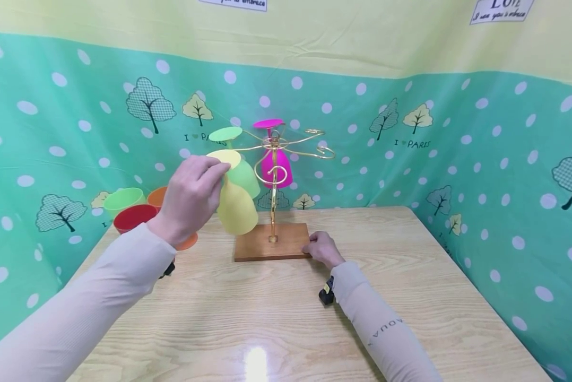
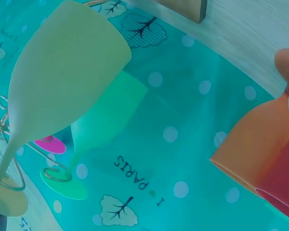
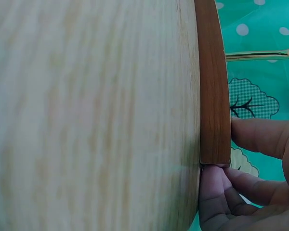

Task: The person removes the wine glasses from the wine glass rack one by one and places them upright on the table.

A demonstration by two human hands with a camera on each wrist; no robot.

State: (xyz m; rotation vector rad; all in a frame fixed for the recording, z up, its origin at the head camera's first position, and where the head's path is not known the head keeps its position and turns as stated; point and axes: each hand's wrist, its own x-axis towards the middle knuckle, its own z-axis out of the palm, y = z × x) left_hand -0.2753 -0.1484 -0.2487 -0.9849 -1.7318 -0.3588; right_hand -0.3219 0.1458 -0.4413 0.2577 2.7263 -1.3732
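By its foot, my left hand (image 1: 192, 196) pinches a yellow wine glass (image 1: 238, 209), upside down at the left of a gold glass rack (image 1: 273, 207). In the left wrist view, the yellow glass's (image 2: 67, 67) stem lies at a gold hook (image 2: 20, 180). A green wine glass (image 1: 246, 178) hangs bowl-down just behind it. Farther back hangs a magenta wine glass (image 1: 281, 170). My right hand (image 1: 325, 248) grips the right end of the rack's wooden base (image 1: 291, 241). The right wrist view shows fingers on the base's (image 3: 215, 96) top and end.
At the table's left stand a red glass (image 1: 135, 216), a light green glass (image 1: 123, 198) and an orange glass (image 2: 257, 139), bowls up, partly behind my left arm. Bare gold hooks (image 1: 321, 154) reach right from the rack. A patterned curtain (image 1: 353, 185) hangs behind the wooden table (image 1: 209, 318).
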